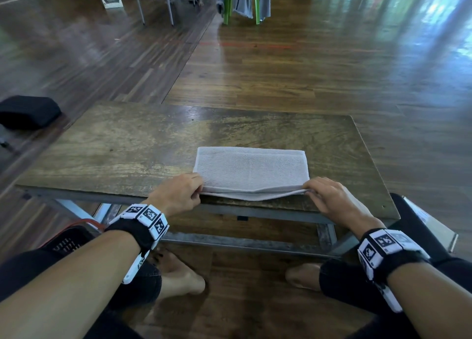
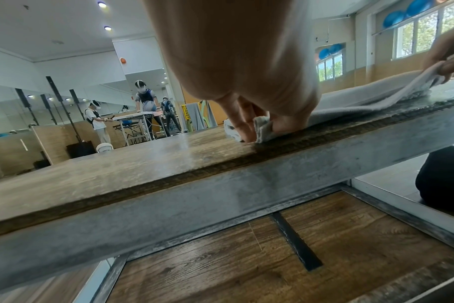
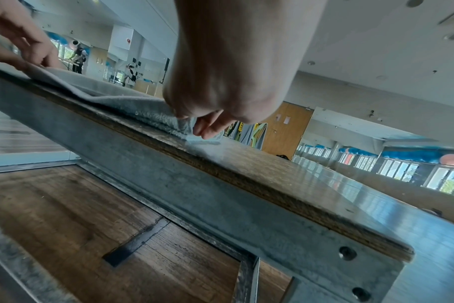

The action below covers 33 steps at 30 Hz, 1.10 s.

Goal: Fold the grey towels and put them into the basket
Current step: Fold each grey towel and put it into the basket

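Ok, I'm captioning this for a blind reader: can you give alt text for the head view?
Two hands pinch the near corners of a folded grey towel on a worn wooden table, the left hand at its left corner and the right hand at its right. Both wrists wear marker-patterned bands.

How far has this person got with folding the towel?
Done: the towel lies on the table already folded into a layered rectangle. In hand: the left hand and right hand each pinch a near corner. Left: the next fold, the basket by the left knee, and more towels hanging on the green chair.
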Motion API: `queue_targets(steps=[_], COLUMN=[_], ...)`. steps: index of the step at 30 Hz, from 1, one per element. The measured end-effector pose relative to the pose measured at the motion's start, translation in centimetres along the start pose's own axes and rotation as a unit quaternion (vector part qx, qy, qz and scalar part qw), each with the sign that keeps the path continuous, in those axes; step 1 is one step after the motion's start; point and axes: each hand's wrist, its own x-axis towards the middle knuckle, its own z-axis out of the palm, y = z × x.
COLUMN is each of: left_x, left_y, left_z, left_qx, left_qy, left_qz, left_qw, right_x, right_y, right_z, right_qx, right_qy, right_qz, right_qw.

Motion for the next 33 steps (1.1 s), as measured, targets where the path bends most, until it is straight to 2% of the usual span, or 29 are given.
queue_targets(steps=[11,17,21,28,31,33], left_x=[-0.2,0.6,3.7,10.0,11.6,12.2], left_y=[0.8,0.7,0.0,0.6,0.7,0.9], left_z=[-0.7,-2.7,-7.2,-19.1,-23.3,-25.3], left_qx=[-0.041,-0.046,-0.011,0.041,0.061,0.054], left_qy=[-0.009,0.031,0.078,0.201,0.236,0.285], left_qz=[-0.05,-0.039,-0.009,0.011,0.007,0.01], left_qw=[0.998,0.998,0.997,0.979,0.97,0.957], right_x=[0.5,2.2,6.3,16.3,19.2,20.5], right_y=[-1.2,-1.8,-2.8,-2.6,-3.3,-3.8], right_z=[-0.9,-3.1,-7.4,-16.8,-20.4,-22.2], right_qx=[0.09,0.045,0.024,-0.062,-0.063,-0.063], right_qy=[0.01,0.032,0.09,0.199,0.247,0.282], right_qz=[0.176,0.164,0.153,0.177,0.161,0.143], right_qw=[0.98,0.985,0.984,0.962,0.953,0.947])
